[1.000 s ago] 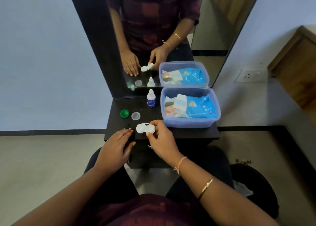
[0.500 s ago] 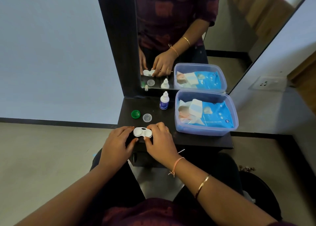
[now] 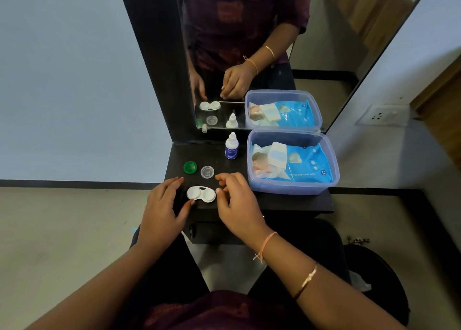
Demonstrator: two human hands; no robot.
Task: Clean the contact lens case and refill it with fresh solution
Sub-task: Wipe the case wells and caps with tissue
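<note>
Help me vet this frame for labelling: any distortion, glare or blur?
Head view: wide-angle bending makes the mirror frame lean; head view: light is soft and even, with no glare on the contact lens case; head view: the solution bottle label is too soft to read.

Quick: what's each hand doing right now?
Left hand: open, thumb at the lens case edge.
Right hand: open, loosely curled, holding nothing.
</note>
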